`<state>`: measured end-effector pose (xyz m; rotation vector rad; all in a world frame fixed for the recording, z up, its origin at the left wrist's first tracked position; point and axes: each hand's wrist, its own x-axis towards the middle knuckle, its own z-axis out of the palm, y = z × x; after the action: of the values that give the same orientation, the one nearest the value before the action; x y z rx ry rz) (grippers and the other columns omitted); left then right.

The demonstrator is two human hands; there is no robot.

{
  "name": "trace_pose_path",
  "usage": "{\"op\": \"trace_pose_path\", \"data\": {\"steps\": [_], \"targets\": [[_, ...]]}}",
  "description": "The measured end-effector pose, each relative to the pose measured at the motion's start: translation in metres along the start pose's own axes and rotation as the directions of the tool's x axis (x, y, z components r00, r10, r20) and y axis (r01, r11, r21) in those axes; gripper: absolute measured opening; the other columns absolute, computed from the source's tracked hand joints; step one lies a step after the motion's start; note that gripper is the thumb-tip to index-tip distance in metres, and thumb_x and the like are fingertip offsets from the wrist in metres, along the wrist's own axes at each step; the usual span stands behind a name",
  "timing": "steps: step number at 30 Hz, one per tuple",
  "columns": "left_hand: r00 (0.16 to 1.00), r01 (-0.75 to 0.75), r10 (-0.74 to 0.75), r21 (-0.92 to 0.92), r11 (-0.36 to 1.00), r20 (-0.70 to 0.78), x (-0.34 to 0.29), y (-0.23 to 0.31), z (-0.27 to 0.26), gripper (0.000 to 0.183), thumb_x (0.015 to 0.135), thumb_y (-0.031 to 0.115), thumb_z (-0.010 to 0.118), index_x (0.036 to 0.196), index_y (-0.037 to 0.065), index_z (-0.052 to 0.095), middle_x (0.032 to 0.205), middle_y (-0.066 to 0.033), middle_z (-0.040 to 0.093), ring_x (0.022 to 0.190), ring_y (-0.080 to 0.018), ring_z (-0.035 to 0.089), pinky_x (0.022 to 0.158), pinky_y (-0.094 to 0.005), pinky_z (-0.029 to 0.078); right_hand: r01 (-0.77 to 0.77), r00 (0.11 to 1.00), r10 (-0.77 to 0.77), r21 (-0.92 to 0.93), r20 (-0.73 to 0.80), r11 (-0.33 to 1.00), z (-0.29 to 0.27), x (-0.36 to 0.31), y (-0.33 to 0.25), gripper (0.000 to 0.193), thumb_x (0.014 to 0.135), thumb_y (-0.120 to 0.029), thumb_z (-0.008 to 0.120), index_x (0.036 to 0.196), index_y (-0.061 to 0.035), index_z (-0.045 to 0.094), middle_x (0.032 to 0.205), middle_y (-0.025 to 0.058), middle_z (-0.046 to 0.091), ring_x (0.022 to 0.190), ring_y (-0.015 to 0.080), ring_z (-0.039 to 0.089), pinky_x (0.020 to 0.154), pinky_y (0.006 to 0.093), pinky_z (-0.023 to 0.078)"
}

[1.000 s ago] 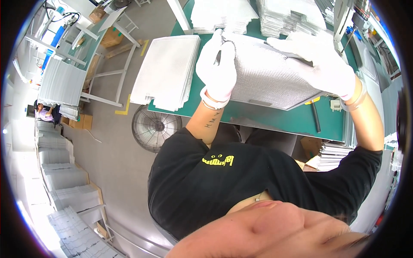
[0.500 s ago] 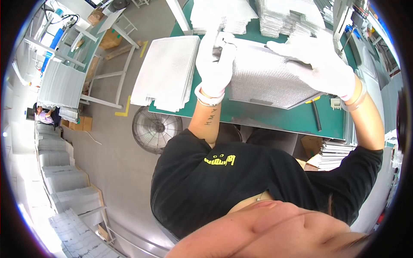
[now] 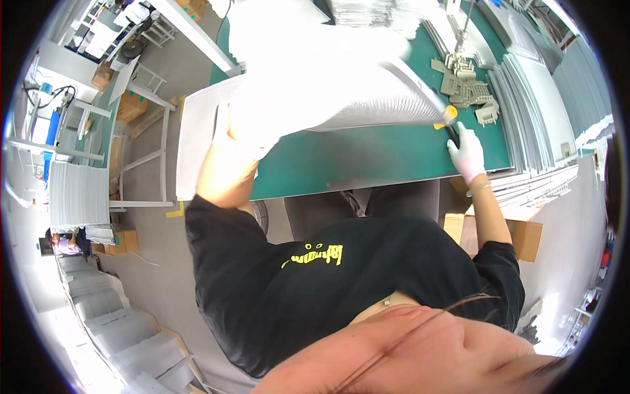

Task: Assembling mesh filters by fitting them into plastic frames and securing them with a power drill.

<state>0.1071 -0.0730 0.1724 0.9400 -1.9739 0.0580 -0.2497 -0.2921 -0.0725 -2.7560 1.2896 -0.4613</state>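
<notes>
Clock positions taken from the centre of the head view, 12 at top.

Hands: two, both in white gloves. Left hand (image 3: 272, 98), at 11 o'clock, is washed out by glare; fingers cannot be made out, so cannot tell whether it grasps or is released. Right hand (image 3: 468, 154), between 2 and 3 o'clock, grasps the black handle of one hand tool with a yellow head (image 3: 449, 116), thumb and fingers to either side of the handle; firmness cannot be told.

Work item: one silver, finely textured flat panel (image 3: 387, 105), at 1 o'clock, over the green tabletop (image 3: 367, 157). Its left part is lost in the glare; its right corner is just beside the yellow head.

Surroundings: small cream-coloured moulded pieces (image 3: 464, 88) at 2 o'clock, overlapping, count not possible; one blocky cream piece (image 3: 487, 113) near their lower right. One row of thin grey-white panels on edge (image 3: 522, 118) between 2 and 3 o'clock. One pile of silver sheets (image 3: 377, 12) between 12 and 1 o'clock. White flat sheets (image 3: 199, 121) at 10 o'clock, partly covered by the left forearm; number unclear. One seated co-worker (image 3: 65, 244), near 9 o'clock, well apart.
</notes>
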Motion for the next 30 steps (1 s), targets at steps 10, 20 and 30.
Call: {"op": "trace_pose_path", "data": {"steps": [10,20,30], "targets": [[0.931,-0.294,0.086,0.588,0.753,0.355,0.013,-0.04,0.117,0.051,0.086,0.036,0.07,0.129,0.011,0.062,0.073,-0.0026,0.057,0.066,-0.0215,0.058,0.071,-0.038,0.049,-0.056,0.988,-0.048,0.626,0.147,0.778,-0.106,-0.025,-0.028,0.053,0.102,-0.015,0.051,0.151,-0.0007,0.04,0.145,0.0222,0.053,0.131,0.0333,0.055,0.109,0.0365,0.04],[0.924,0.311,-0.09,0.593,0.743,-0.371,0.012,-0.049,0.175,0.066,0.071,0.03,0.073,0.129,0.001,0.06,0.064,-0.0017,0.05,0.062,-0.0227,0.049,0.07,-0.041,0.038,0.405,0.908,-0.339,0.307,-0.246,0.861,-0.224,-0.011,-0.045,0.046,0.101,-0.007,0.052,0.146,0.0033,0.046,0.118,0.0157,0.064,0.094,0.0238,0.062,0.088,0.0338,0.051],[0.921,0.279,-0.006,0.646,0.71,-0.39,0.014,-0.055,0.178,0.066,0.07,0.037,0.074,0.123,0.0,0.062,0.057,-0.0028,0.048,0.054,-0.024,0.05,0.063,-0.0401,0.038,0.424,0.86,-0.393,0.027,-0.325,0.905,-0.214,-0.014,-0.052,0.049,0.093,-0.002,0.058,0.142,0.0005,0.053,0.11,0.0192,0.068,0.089,0.0324,0.068,0.082,0.0391,0.055]]}}
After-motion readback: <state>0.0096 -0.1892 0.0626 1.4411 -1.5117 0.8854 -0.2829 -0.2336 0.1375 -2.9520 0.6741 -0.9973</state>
